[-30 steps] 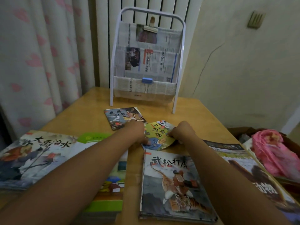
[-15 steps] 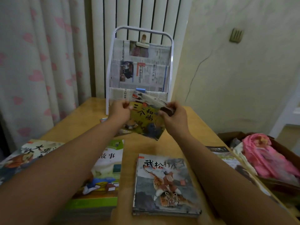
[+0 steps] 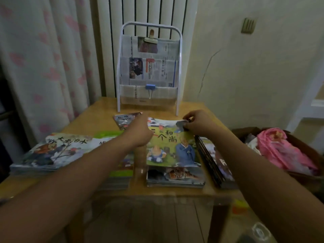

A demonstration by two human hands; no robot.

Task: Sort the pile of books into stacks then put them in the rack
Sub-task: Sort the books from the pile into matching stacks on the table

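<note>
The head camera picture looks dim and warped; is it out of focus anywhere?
Head view: dim, yellowish light; wide-angle bending bows the curtain and wall; the forearms and near table edge are soft, while the green book held by both hands stays readable.

Both arms reaching forward; left hand (image 3: pixel 140 135) curling, knuckles up; right hand (image 3: pixel 198 123) pinching with fingers curled.

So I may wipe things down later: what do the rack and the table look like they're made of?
Rack: thin white tube, probably painted metal, judging by its smooth bent frame; its pockets look lined with newspaper. Table: looks like wood with a glossy yellowish finish, showing soft reflections.
</note>
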